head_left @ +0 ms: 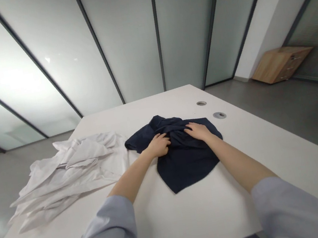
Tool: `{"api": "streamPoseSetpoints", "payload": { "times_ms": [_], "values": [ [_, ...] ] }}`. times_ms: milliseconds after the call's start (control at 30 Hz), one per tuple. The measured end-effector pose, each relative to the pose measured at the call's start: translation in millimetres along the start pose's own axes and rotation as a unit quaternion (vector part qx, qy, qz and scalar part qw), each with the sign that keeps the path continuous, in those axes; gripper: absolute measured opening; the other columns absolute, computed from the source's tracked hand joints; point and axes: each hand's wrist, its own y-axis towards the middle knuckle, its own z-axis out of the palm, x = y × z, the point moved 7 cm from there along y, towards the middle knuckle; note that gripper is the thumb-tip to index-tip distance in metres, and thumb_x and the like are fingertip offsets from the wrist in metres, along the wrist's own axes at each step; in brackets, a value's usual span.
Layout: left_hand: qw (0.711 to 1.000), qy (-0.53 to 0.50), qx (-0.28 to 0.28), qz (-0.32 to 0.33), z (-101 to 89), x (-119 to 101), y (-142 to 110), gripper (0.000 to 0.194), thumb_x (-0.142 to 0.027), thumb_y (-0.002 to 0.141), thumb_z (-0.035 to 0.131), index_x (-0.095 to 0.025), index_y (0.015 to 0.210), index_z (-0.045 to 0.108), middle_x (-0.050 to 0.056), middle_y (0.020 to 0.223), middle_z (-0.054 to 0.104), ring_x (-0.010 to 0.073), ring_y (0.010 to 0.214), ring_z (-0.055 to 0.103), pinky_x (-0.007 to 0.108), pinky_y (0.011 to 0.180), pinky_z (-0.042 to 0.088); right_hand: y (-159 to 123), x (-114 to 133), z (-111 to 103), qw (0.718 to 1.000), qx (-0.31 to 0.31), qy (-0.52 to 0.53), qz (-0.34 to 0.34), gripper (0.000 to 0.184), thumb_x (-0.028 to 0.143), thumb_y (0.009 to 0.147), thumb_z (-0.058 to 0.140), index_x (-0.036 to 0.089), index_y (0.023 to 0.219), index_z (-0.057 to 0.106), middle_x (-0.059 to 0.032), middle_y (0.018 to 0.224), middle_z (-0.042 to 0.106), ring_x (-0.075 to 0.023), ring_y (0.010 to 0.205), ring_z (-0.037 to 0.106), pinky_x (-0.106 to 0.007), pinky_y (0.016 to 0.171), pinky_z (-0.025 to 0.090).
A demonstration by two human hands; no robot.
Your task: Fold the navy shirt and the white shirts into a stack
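A crumpled dark navy garment (189,167) lies on the white table in front of me, bunched at its far side, with a smooth pointed flap hanging toward me. My left hand (158,146) is closed on the bunched cloth at the left of its middle, fingers curled into the folds. On the other side my right hand (197,130) grips the same cloth, its fingertips bent into the folds and its thumb hidden. The kind of garment cannot be made out. To the left of my left forearm sits a loose pile of white clothing (72,167).
The white table (278,151) has two round cable holes, a far grommet (201,103) and a nearer grommet (219,115), at right. Frosted glass panels (129,38) stand behind it. A wooden drawer cabinet (280,64) rests on the grey floor at far right.
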Motion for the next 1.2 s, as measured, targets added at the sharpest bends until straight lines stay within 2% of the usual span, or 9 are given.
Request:
{"api": "streamPoseSetpoints", "payload": {
  "times_ms": [100, 200, 300, 400, 567, 733, 900, 1033, 1200],
  "values": [
    [0.988, 0.034, -0.039, -0.147, -7.0, 56, -12, 0.04, -0.013, 0.079, 0.046, -0.026, 0.107, 0.072, 0.004, 0.132, 0.06, 0.0256, 0.138, 0.034, 0.044, 0.115, 0.021, -3, -1, -4, 0.998, 0.005, -0.024, 0.05, 0.049, 0.046, 0.094, 0.04, 0.019, 0.131, 0.058, -0.016, 0.142, 0.049, -0.0317, 0.13, 0.046, -0.053, 0.104, 0.034],
    [0.955, 0.075, -0.086, -0.275, -13.5, 92, -28, 0.038, -0.015, 0.082, 0.044, -0.021, 0.107, 0.072, 0.012, 0.128, 0.061, 0.0295, 0.136, 0.035, 0.047, 0.116, 0.017, -6, 6, -14, 0.997, -0.018, -0.058, 0.055, 0.046, 0.043, 0.093, 0.04, 0.015, 0.121, 0.064, -0.0194, 0.126, 0.062, -0.0325, 0.118, 0.056, -0.051, 0.097, 0.039],
    [0.926, 0.049, -0.092, -0.362, -11.8, 106, -34, 0.038, -0.024, 0.086, 0.042, -0.019, 0.11, 0.07, 0.014, 0.127, 0.061, 0.0314, 0.135, 0.036, 0.051, 0.114, 0.018, -10, 22, -20, 0.995, -0.017, -0.1, 0.017, 0.039, 0.039, 0.091, 0.043, 0.014, 0.096, 0.073, -0.0201, 0.105, 0.07, -0.033, 0.098, 0.065, -0.048, 0.085, 0.044],
    [0.907, -0.006, -0.093, -0.412, -4.4, 102, -30, 0.045, -0.037, 0.091, 0.034, -0.017, 0.115, 0.067, 0.015, 0.127, 0.061, 0.0321, 0.129, 0.042, 0.054, 0.111, 0.024, -17, 51, -17, 0.993, 0.044, -0.073, -0.082, 0.033, 0.034, 0.087, 0.048, 0.018, 0.077, 0.075, -0.0148, 0.088, 0.073, -0.0267, 0.078, 0.067, -0.037, 0.072, 0.046],
    [0.936, 0.019, -0.108, -0.333, 6.3, 72, -13, 0.058, -0.056, 0.089, 0.038, -0.019, 0.13, 0.056, 0.017, 0.136, 0.052, 0.035, 0.132, 0.038, 0.055, 0.11, 0.025, -35, 95, -19, 0.96, 0.17, 0.073, -0.212, 0.028, 0.036, 0.082, 0.057, 0.024, 0.062, 0.07, -0.0017, 0.061, 0.068, -0.0157, 0.055, 0.058, -0.027, 0.058, 0.043],
    [0.985, 0.027, -0.079, -0.154, 11.7, 31, -5, 0.052, -0.053, 0.088, 0.045, -0.022, 0.127, 0.059, 0.014, 0.138, 0.05, 0.0335, 0.133, 0.038, 0.051, 0.111, 0.026, -19, 85, -48, 0.974, -0.03, 0.102, -0.2, 0.026, 0.029, 0.088, 0.05, 0.021, 0.098, 0.073, -0.0071, 0.102, 0.072, -0.0211, 0.094, 0.065, -0.031, 0.086, 0.047],
    [0.998, 0.01, -0.064, -0.016, 12.9, -13, -15, 0.055, -0.056, 0.084, 0.052, -0.021, 0.125, 0.06, 0.013, 0.137, 0.051, 0.0311, 0.132, 0.04, 0.047, 0.112, 0.025, -7, 58, -1, 0.981, 0.02, 0.074, -0.176, 0.044, 0.037, 0.091, 0.05, 0.02, 0.13, 0.058, -0.01, 0.137, 0.056, -0.0244, 0.127, 0.05, -0.039, 0.107, 0.037],
    [0.996, -0.008, -0.076, -0.042, 12.5, -8, -23, 0.055, -0.056, 0.085, 0.052, -0.023, 0.129, 0.057, 0.01, 0.14, 0.051, 0.029, 0.133, 0.04, 0.045, 0.111, 0.028, -1, 31, 27, 0.993, 0.059, 0.013, -0.104, 0.056, 0.05, 0.095, 0.041, 0.015, 0.137, 0.052, -0.0138, 0.148, 0.042, -0.0289, 0.139, 0.035, -0.042, 0.114, 0.028],
    [0.978, -0.012, -0.096, -0.186, 4.6, 51, -33, 0.048, -0.054, 0.094, 0.036, -0.023, 0.122, 0.059, 0.008, 0.133, 0.057, 0.0264, 0.126, 0.046, 0.043, 0.105, 0.035, 13, -14, 22, 0.998, 0.051, -0.047, -0.009, 0.067, 0.059, 0.093, 0.034, 0.016, 0.145, 0.042, -0.0138, 0.154, 0.032, -0.0322, 0.141, 0.029, -0.047, 0.114, 0.025]
  ]
}}
